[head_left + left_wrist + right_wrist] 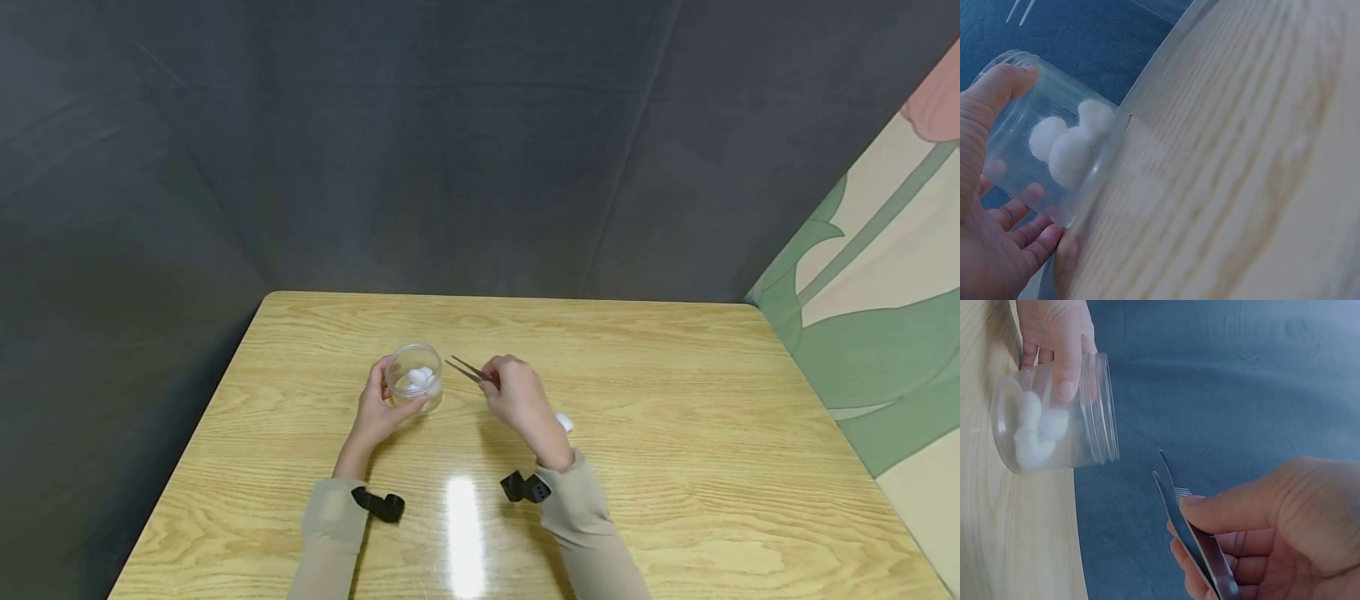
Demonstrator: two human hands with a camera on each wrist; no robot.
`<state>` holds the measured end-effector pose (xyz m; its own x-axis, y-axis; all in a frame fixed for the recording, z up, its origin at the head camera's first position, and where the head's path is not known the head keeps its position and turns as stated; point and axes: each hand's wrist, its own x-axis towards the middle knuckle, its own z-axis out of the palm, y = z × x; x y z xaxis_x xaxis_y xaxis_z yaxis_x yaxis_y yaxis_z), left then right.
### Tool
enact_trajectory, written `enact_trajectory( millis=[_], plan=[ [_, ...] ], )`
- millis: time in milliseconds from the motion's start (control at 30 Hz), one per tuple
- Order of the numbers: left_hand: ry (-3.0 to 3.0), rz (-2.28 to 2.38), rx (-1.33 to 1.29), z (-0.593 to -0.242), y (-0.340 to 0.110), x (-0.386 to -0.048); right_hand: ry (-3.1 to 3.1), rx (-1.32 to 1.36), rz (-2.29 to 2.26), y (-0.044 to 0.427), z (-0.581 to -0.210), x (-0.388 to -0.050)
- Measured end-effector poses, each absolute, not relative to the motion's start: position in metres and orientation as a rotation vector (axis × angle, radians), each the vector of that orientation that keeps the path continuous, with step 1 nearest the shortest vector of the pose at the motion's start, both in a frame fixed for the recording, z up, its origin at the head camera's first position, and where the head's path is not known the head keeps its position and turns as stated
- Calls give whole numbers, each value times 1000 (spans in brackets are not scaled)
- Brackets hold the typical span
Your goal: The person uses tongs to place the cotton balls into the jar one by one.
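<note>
A clear plastic jar (434, 400) without a lid stands on the table, its mouth facing up. My left hand (377, 417) grips it from the left side, thumb in front and fingers behind. Several white cotton balls (1067, 156) lie at the bottom of the jar. To the right of the jar, my right hand (517, 397) pinches metal tweezers (1192, 540) between thumb and fingers. The tweezers' tips are apart, with nothing between them, and point toward the jar without touching it.
A small white object (564, 422) lies on the wooden table (675, 417), partly hidden behind my right wrist. Dark cloth (450, 167) hangs beyond the table's far edge. Patterned fabric (885, 275) is at the right.
</note>
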<state>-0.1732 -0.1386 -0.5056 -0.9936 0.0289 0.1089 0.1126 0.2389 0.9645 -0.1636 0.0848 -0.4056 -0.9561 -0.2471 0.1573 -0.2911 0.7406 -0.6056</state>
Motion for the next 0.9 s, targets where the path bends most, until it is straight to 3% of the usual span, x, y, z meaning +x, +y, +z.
enact_trajectory(
  millis=[500,900],
  plan=[
    [-2414,-1863,-129,-524,-142,-180,-2877,366,1033,100,-409,-157],
    [-2391,-1895,-165,-500,-138,-170,-2856,331,1040,108,-408,-154]
  ],
)
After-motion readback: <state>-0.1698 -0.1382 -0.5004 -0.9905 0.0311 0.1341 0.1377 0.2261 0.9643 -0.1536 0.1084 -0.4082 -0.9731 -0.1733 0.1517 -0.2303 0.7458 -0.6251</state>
